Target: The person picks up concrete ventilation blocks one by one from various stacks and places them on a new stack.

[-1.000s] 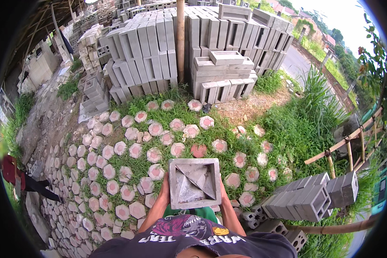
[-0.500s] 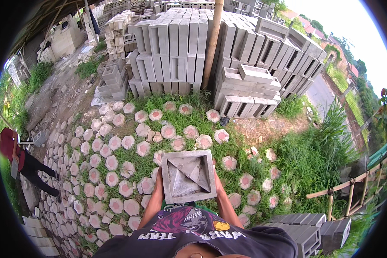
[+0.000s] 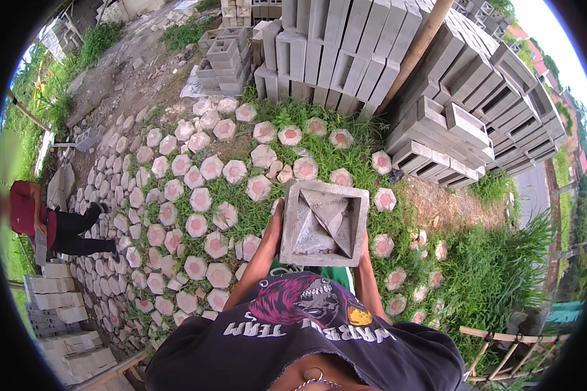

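A square grey concrete ventilation block [image 3: 324, 225] with a slanted, diagonally split hollow is held out in front of my body. My left hand [image 3: 276, 225] presses along its left side. On the opposite side my right hand [image 3: 364, 249] grips it, and most of the fingers of both hands are hidden by the block. Beneath it lies ground set with hexagonal pavers [image 3: 258, 188], grass growing between them.
Tall stacks of grey concrete blocks [image 3: 345, 45] stand ahead, beside a bamboo pole [image 3: 416, 55]. A smaller block pile [image 3: 223, 65] is left of them. At left stands a person in a red shirt [image 3: 27, 208], near more blocks [image 3: 52, 293]. A bamboo fence [image 3: 502, 335] is at lower right.
My view has turned to the left and downward, so the block stacks sit further right and higher. The block stays between my hands. More of the other person shows.
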A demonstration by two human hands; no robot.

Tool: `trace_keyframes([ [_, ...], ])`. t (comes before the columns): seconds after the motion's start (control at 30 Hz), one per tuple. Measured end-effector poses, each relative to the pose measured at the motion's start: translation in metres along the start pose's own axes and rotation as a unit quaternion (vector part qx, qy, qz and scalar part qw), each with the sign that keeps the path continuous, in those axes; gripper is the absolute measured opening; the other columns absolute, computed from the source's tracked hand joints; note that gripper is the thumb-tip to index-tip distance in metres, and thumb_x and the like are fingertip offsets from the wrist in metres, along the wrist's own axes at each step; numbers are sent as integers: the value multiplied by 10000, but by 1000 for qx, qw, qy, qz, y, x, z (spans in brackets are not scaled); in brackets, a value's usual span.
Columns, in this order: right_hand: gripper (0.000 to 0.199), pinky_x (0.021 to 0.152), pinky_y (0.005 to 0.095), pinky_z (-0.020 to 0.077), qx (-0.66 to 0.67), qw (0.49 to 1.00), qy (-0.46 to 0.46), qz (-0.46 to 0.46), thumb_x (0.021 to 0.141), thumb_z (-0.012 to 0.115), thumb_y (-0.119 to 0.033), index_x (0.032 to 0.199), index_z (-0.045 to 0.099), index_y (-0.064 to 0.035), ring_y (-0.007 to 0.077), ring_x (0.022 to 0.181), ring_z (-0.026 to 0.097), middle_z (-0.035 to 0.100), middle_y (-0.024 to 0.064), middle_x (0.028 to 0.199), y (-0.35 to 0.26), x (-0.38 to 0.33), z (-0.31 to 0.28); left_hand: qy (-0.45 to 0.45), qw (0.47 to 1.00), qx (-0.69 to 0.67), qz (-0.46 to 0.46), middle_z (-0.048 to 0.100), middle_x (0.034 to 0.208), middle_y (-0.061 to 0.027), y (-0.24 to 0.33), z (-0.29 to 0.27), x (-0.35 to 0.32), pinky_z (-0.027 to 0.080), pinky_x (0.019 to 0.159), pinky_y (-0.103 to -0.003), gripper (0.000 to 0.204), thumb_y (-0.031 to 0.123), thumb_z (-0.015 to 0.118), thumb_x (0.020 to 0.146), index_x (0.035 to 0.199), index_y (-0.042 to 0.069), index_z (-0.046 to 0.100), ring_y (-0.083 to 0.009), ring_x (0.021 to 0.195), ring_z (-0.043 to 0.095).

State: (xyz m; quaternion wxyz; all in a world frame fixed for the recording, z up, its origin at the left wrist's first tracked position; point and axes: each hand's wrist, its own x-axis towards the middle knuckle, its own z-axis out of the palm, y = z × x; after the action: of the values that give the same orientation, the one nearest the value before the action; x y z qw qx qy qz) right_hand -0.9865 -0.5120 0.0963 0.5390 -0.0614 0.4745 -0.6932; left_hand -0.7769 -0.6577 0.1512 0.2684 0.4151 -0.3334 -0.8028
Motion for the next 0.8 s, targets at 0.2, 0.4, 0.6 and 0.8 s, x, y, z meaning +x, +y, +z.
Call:
trace_keyframes([
  [0.2, 717, 1052, 361, 365, -75, 989, -87, 95, 957, 330, -570, 1441, 304, -41, 233, 1245, 453, 414, 96, 1414, -18, 71, 46, 82, 995, -47, 32, 510, 1305, -177, 26, -28, 20, 402, 978, -357, 811, 644, 309, 917, 1369, -22, 408, -274, 1136, 526],
  [0.4, 781, 1073, 359, 337, -96, 969, -152, 171, 933, 329, -621, 1452, 276, -40, 256, 1267, 426, 388, 117, 1432, -38, 149, 98, 152, 982, -87, 67, 514, 1300, -177, 49, -38, 57, 403, 975, -356, 815, 648, 310, 915, 1365, -24, 414, -274, 1132, 528],
  [0.6, 773, 1069, 371, 344, -119, 945, -233, 195, 935, 319, -622, 1437, 312, -34, 261, 1257, 440, 399, 129, 1424, -57, 258, 159, 204, 968, -103, 107, 517, 1295, -178, 97, -44, 119, 404, 972, -356, 820, 652, 311, 913, 1361, -26, 419, -273, 1128, 529],
  [0.8, 786, 1044, 385, 370, -100, 929, -295, 199, 927, 332, -632, 1440, 306, -37, 281, 1239, 458, 420, 134, 1405, -77, 377, 202, 238, 954, -117, 141, 521, 1290, -179, 154, -38, 201, 406, 968, -355, 824, 656, 313, 912, 1357, -29, 425, -273, 1124, 531],
])
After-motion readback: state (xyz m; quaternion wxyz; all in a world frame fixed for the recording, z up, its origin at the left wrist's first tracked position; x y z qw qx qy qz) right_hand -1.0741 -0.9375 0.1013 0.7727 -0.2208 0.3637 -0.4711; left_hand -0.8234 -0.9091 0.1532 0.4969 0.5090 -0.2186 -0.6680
